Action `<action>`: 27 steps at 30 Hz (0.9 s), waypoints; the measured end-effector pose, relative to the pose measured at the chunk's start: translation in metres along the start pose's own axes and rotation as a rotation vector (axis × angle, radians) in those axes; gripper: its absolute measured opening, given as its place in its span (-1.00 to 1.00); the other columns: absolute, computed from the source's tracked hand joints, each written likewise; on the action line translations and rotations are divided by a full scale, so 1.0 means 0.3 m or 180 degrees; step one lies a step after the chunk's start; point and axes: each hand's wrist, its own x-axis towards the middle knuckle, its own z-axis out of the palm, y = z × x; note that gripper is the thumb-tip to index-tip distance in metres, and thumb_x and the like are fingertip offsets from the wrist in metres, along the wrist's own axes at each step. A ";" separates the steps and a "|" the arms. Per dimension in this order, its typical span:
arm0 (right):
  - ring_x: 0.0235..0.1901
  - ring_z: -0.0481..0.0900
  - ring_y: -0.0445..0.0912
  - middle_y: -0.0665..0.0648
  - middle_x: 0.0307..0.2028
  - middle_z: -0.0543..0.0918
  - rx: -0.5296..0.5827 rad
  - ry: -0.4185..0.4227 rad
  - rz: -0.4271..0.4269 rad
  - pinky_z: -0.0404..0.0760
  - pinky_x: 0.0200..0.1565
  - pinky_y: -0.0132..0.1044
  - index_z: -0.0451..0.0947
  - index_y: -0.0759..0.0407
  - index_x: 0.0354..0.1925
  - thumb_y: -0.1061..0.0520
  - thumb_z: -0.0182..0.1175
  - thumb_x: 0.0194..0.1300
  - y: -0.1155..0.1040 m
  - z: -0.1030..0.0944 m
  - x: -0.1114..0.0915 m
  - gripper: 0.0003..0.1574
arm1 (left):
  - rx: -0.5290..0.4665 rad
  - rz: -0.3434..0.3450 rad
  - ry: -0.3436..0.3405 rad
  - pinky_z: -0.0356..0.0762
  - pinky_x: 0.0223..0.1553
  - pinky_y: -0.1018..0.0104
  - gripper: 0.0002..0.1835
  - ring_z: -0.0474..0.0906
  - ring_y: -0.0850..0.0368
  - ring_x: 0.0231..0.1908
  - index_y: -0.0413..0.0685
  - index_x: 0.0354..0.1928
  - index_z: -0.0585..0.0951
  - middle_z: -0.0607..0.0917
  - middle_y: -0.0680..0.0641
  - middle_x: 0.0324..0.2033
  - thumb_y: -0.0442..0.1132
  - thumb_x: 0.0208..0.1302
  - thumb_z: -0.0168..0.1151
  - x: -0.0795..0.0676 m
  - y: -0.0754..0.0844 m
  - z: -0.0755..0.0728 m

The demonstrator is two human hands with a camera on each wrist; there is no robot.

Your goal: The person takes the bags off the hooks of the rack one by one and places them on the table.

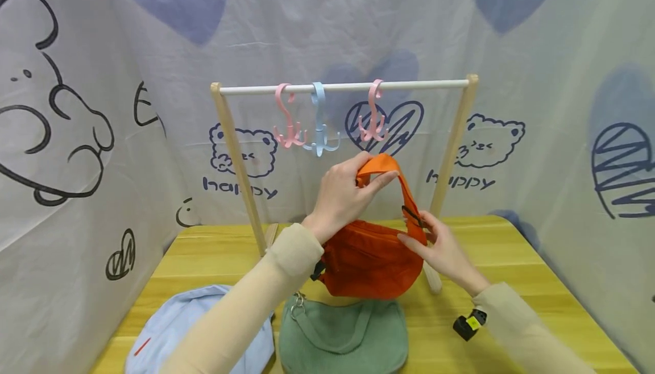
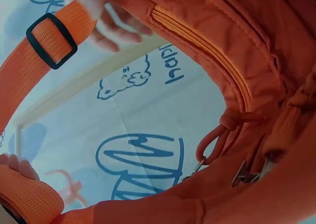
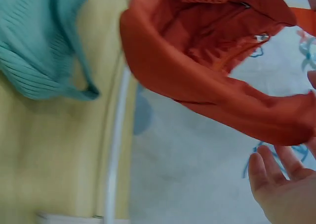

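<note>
An orange waist bag (image 1: 373, 263) hangs in the air in front of the rack, its webbing strap looped up over it. My left hand (image 1: 343, 189) grips the strap (image 1: 382, 163) at the top of the loop, thumb laid along its underside. At the bag's right end my right hand (image 1: 437, 246) pinches the place where strap meets bag, thumb in front and fingers behind. A black slider buckle (image 2: 52, 41) sits on the strap near that hand. In the left wrist view, an orange zipper (image 2: 207, 51) and a cord pull (image 2: 227, 125) show on the bag.
A wooden rack with a white bar (image 1: 425, 85) stands behind, carrying two pink hooks (image 1: 373, 112) and a blue hook (image 1: 319, 121). A green handbag (image 1: 343, 334) and a light blue cloth item (image 1: 169, 328) lie on the wooden table (image 1: 204, 249). A printed curtain surrounds the table.
</note>
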 end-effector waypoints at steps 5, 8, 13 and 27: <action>0.12 0.62 -0.15 0.30 0.22 0.59 0.0167 0.0042 0.0117 0.58 0.07 -0.45 0.37 0.17 0.35 0.16 0.28 0.39 0.048 0.045 -0.050 -0.38 | -0.0020 -0.0035 0.0001 0.19 -0.53 0.42 -0.69 0.35 0.20 -0.57 0.10 -0.16 0.60 0.44 0.07 -0.59 0.13 0.30 0.33 -0.014 0.004 0.009; 0.07 0.54 -0.41 0.29 0.25 0.55 0.0356 0.0069 0.0233 0.54 0.09 -0.47 0.38 0.20 0.34 0.14 0.26 0.41 0.061 0.066 -0.071 -0.41 | -0.0076 -0.0041 0.0031 0.18 -0.53 0.43 -0.70 0.33 0.19 -0.58 0.09 -0.19 0.58 0.43 0.06 -0.59 0.12 0.30 0.34 -0.022 0.005 0.015; -0.08 0.58 -0.39 0.12 0.11 0.66 0.0753 0.0109 0.0580 0.54 0.01 -0.48 0.40 0.28 0.32 0.11 0.16 0.49 0.073 0.086 -0.099 -0.47 | -0.0159 -0.0004 0.0047 0.19 -0.52 0.43 -0.67 0.35 0.18 -0.56 0.08 -0.15 0.59 0.47 0.04 -0.57 0.16 0.31 0.30 -0.038 0.005 0.020; -0.35 0.69 -0.30 -0.19 -0.33 0.74 0.1933 0.0452 0.1074 0.64 -0.30 -0.45 0.57 -0.01 -0.07 -0.06 -0.08 0.61 0.100 0.100 -0.117 -0.69 | -0.0054 0.0296 -0.0020 0.27 -0.50 0.47 -0.45 0.38 0.26 -0.55 0.03 -0.12 0.63 0.55 0.06 -0.51 0.36 0.35 0.06 -0.117 -0.026 0.036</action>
